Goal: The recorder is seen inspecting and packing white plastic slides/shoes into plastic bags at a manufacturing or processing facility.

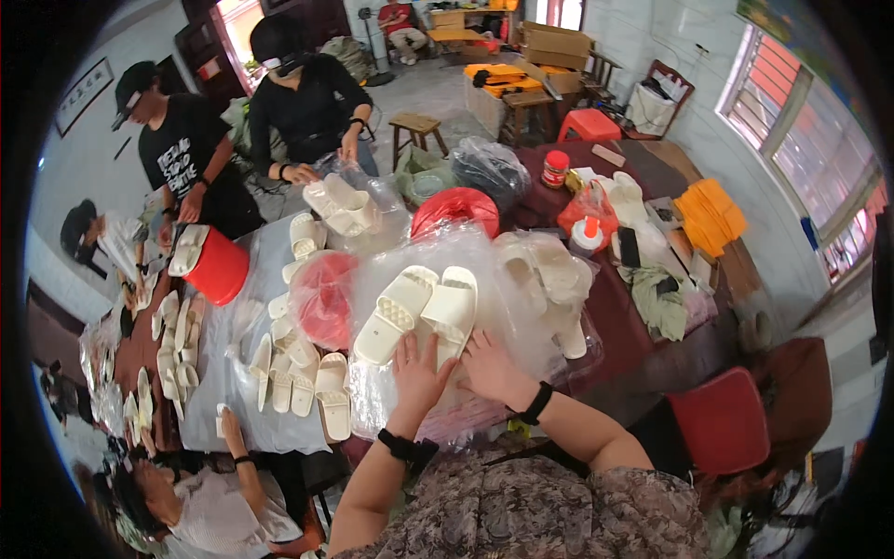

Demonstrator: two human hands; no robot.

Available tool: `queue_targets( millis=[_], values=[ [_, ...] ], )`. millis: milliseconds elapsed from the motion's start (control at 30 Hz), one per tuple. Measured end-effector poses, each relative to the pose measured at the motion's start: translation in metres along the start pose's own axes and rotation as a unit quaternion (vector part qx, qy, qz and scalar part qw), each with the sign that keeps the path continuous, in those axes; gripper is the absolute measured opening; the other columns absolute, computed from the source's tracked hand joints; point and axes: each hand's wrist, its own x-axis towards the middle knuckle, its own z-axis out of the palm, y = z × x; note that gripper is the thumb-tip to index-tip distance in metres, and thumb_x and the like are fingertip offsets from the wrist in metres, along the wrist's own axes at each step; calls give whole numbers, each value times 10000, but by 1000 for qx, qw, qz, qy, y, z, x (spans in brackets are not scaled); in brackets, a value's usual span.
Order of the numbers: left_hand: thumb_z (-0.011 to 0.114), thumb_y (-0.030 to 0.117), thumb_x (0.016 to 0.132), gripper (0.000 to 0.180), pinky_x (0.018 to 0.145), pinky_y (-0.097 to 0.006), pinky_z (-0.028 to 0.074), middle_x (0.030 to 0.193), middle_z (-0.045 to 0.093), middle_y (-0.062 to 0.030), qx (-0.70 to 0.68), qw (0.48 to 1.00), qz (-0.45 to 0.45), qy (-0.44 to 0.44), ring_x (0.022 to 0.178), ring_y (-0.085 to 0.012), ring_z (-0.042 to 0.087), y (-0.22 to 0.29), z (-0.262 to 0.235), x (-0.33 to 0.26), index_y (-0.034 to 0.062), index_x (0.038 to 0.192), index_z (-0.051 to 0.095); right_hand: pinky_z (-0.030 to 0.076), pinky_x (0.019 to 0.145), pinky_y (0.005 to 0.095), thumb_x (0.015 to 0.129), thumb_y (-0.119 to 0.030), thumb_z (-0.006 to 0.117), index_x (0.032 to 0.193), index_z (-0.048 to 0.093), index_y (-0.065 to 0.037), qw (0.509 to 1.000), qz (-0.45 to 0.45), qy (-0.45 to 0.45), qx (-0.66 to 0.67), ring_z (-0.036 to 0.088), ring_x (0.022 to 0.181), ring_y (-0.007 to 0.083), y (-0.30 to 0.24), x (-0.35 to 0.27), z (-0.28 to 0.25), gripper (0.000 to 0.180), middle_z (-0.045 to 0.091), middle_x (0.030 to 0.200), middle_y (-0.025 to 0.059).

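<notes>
A pair of cream slide slippers (396, 312) lies side by side on a stack of clear plastic bags (372, 261) in front of me. My left hand (421, 374) is open, its fingers stretched forward at the near ends of the slippers. Beside it, my right hand (494, 371) is open too, fingers spread over the plastic close to the right-hand slipper. Whether the fingertips press on the slippers or only on the film is hard to tell. More slippers in clear bags (545, 270) lie just to the right.
Loose cream slippers (333, 396) and a red round bundle (324, 293) lie to the left. Beyond are a red plastic-wrapped roll (454, 212), a red-lidded jar (555, 170) and a white bottle (586, 235). Across the table a person (303, 102) handles bagged slippers. A red chair (717, 424) stands right.
</notes>
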Motion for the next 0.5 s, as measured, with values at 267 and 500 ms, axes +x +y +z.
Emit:
queue_targets(
  millis=[267, 500],
  values=[
    [617, 505, 869, 674, 1138, -584, 188, 1518, 280, -298, 31, 999, -14, -29, 1422, -485, 203, 4, 1, -5, 165, 1430, 460, 495, 831, 406, 810, -206, 737, 1009, 660, -39, 870, 140, 351, 318, 630, 943, 324, 78, -32, -101, 271, 655, 989, 152],
    [732, 354, 815, 663, 1112, -591, 258, 1476, 310, -332, 57, 997, -53, -9, 1388, -534, 223, 31, -10, -3, 84, 1378, 510, 322, 1099, 434, 747, -558, 763, 1361, 431, 91, 760, 465, 327, 316, 426, 1308, 404, 267, -26, 25, 953, 476, 1365, 294]
  ],
)
